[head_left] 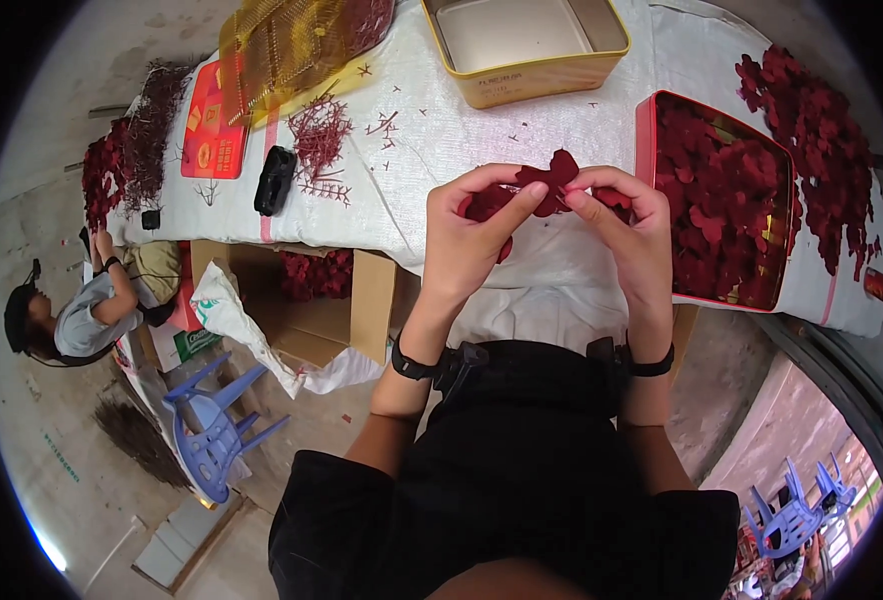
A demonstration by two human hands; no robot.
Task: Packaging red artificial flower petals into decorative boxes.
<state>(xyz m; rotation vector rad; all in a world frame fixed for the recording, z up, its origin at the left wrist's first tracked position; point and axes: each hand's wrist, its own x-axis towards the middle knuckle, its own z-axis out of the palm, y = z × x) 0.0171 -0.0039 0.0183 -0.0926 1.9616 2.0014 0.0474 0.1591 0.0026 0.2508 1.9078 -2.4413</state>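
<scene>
I hold dark red petal-shaped pieces [562,166] up over the white sack-covered table edge. My left hand [470,225] is closed on them, thumb pressed over the pieces and more red showing beneath its fingers. My right hand [630,225] pinches the same cluster between thumb and forefinger, with red showing inside the curled fingers. Just right of my hands is a red-rimmed box [712,210] heaped with similar red pieces.
An open yellow tin [522,88], amber trays [292,50], red sprigs [322,140], a black object [275,180], a red card [212,120] and petal piles [802,120] lie on the table [362,220]. A co-worker [102,310], cardboard box [362,310] and blue chair [212,430] are left.
</scene>
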